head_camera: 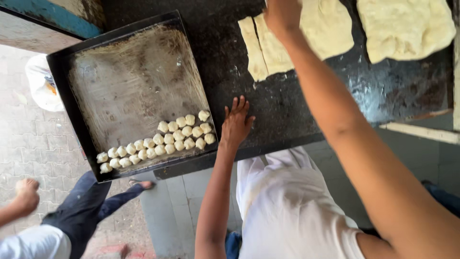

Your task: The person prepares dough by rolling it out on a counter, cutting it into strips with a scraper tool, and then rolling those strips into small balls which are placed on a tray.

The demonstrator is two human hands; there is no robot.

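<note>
My left hand lies flat, fingers spread, on the dark greasy work surface, just right of a black metal tray. It holds nothing. In the near corner of the tray sit several small pale dough balls. My right hand reaches far forward and rests on a thin, folded sheet of pale dough; its fingers press into the dough near the top edge of the view, and whether they pinch it is not clear. A second flattened dough sheet lies to the right.
The tray overhangs the surface's left end. Below left stands another person in a white top and dark trousers, with a hand at the left edge. A white bag lies on the paved floor. My white shirt fills the bottom centre.
</note>
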